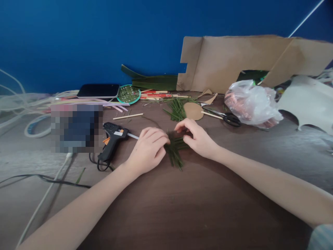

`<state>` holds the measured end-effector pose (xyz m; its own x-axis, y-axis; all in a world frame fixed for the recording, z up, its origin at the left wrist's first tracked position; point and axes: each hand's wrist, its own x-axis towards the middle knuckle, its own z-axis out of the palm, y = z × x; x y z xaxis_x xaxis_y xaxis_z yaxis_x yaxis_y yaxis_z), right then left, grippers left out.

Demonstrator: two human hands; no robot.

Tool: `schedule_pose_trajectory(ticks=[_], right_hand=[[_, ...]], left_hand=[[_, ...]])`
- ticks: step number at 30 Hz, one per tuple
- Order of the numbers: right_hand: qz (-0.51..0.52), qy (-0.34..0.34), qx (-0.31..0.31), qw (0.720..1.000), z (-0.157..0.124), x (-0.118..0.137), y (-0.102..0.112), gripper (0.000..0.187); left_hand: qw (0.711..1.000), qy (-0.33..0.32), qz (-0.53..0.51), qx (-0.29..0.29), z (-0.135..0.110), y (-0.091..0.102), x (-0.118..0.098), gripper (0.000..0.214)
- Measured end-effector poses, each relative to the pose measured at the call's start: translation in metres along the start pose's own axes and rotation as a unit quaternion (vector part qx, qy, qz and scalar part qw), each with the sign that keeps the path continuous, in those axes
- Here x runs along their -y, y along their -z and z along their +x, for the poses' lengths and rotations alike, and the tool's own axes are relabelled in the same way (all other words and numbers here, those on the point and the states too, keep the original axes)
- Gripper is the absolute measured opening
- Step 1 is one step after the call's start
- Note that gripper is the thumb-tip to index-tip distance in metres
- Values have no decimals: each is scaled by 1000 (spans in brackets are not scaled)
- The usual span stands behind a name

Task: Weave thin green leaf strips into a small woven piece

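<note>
On the dark brown tabletop, a bunch of cut green leaf strips lies between my hands, with strips crossing each other. My left hand is closed at the left edge of the bunch, thumb and fingers together on the strips. From the right, my right hand reaches over the same strips, its fingers curved and a gap between thumb and forefinger. Just beyond are a second pile of leaf strips and a round cardboard disc.
A black hot glue gun lies left of my left hand. Black-handled scissors and a plastic bag are at the right. Behind stand a folded cardboard sheet, a phone and a round turquoise-rimmed mesh. Cables cross the left side.
</note>
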<state>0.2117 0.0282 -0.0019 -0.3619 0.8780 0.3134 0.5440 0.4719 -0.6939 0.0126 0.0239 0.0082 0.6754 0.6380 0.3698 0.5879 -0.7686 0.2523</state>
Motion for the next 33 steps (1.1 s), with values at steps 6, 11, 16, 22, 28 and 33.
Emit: schedule_pose_trajectory(ticks=[6, 11, 16, 22, 28, 33], right_hand=[[-106, 19, 41, 993, -1, 6, -2, 7], [-144, 20, 71, 987, -1, 8, -4, 13], [-159, 20, 76, 984, -1, 7, -4, 14], [-147, 18, 79, 986, -1, 8, -4, 13], [-147, 24, 78, 986, -1, 7, -4, 12], [-136, 26, 67, 988, -1, 7, -3, 13]], left_hand=[[989, 116, 93, -23, 2, -4, -3, 6], [987, 117, 113, -8, 1, -6, -3, 14], [989, 114, 99, -6, 1, -6, -2, 14], [992, 103, 68, 12, 1, -5, -1, 12], [993, 98, 67, 13, 1, -5, 0, 11], [993, 96, 70, 6, 2, -5, -1, 10]])
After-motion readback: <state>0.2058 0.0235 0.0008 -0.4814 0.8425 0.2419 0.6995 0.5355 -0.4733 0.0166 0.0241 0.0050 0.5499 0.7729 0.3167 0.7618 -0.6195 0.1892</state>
